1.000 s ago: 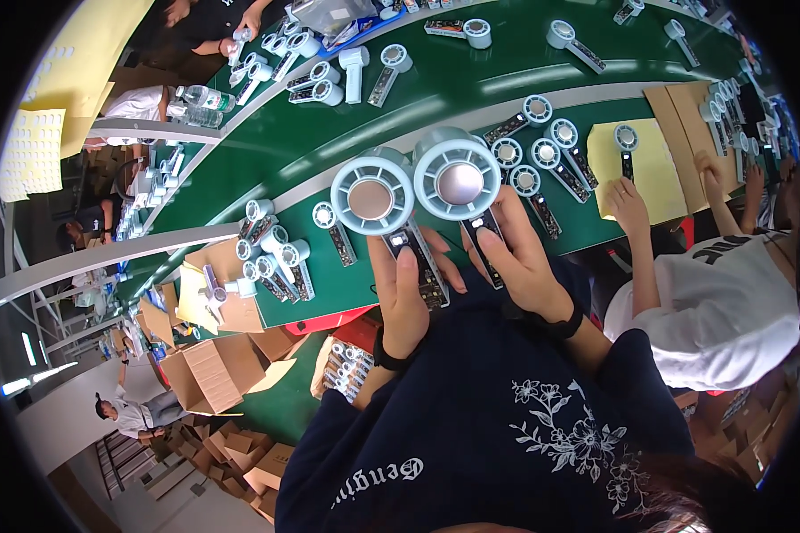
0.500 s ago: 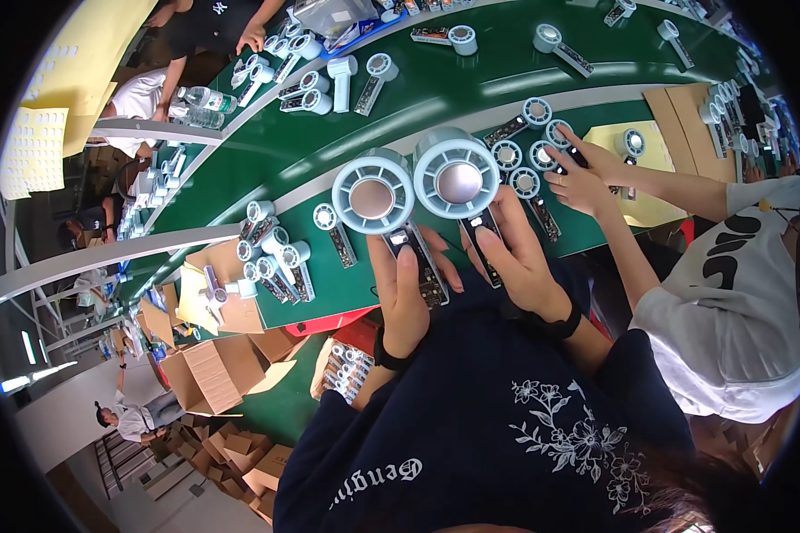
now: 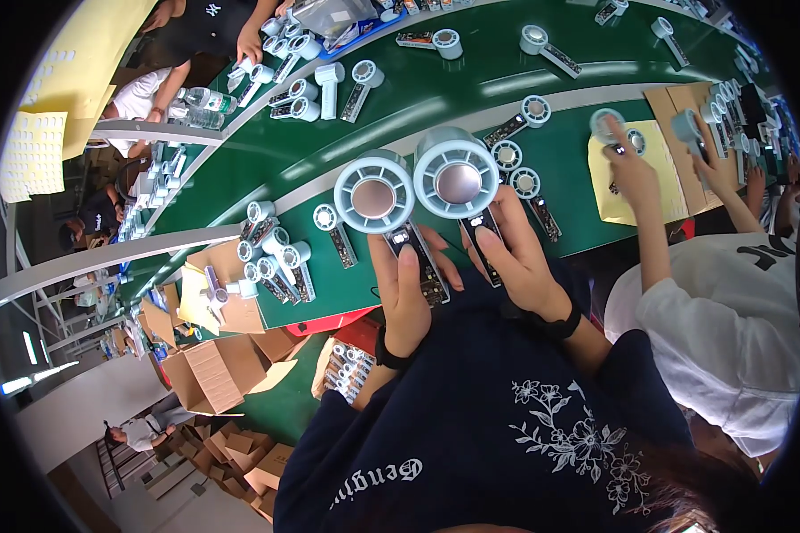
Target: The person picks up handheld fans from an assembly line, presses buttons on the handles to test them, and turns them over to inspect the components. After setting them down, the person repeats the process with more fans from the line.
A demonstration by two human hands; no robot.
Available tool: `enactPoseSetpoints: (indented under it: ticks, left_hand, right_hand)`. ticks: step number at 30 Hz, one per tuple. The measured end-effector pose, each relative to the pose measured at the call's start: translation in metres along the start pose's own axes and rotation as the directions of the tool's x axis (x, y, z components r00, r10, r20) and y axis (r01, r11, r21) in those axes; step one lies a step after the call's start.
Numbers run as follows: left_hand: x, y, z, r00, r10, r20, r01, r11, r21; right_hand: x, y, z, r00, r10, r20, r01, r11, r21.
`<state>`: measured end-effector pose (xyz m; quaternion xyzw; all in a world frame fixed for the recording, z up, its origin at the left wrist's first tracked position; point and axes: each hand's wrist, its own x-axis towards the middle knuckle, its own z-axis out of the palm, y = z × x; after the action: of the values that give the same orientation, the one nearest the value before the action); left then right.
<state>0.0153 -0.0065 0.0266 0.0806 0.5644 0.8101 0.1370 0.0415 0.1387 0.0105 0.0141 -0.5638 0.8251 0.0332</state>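
Two light-blue handheld fans are held up side by side, round grilles facing me and handles open with circuit boards showing. My left hand grips the handle of the left fan, its thumb on the board. The other handle is in my right hand, its thumb on the board of the right fan. The two heads are close together above the green bench. Just past my right hand, several similar fans lie on the bench, among them a nearby fan. To my left lies a single fan.
A green conveyor belt carrying spaced fans runs beyond the bench. At right, a co-worker's hands hold fans over a yellow sheet and cardboard. Left are grouped fans and an open carton. A box of fans sits below.
The co-worker's hands have moved right, carrying two fans away from the group beside me. Fans on the belt have shifted left. My hands and both fans have hardly moved.
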Motion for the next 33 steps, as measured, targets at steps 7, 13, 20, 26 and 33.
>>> enactPoseSetpoints:
  ticks: [7,13,20,26,33]
  left_hand:
    - [0.001,0.000,0.000,1.000,-0.028,0.007,0.028,1.000,-0.014]
    - [-0.001,-0.005,-0.001,0.995,-0.027,0.100,0.041,0.989,-0.144]
    - [-0.001,0.000,0.004,0.988,-0.101,0.118,0.110,0.991,-0.071]
    - [0.006,-0.006,-0.001,0.978,-0.117,0.174,0.122,0.992,-0.018]
    - [0.035,-0.019,0.017,0.954,-0.183,0.237,0.143,0.974,0.178]
  right_hand:
    - [0.000,0.001,-0.001,1.000,0.003,-0.010,-0.003,1.000,0.014]
    - [0.000,0.001,-0.001,0.997,0.073,-0.021,-0.069,0.985,0.158]
    - [0.000,0.004,-0.007,0.994,0.102,-0.039,-0.093,0.979,0.182]
    - [0.000,0.001,-0.008,0.991,0.121,-0.056,-0.101,0.955,0.279]
    - [0.003,-0.003,-0.023,0.978,0.072,-0.194,-0.019,0.965,0.261]
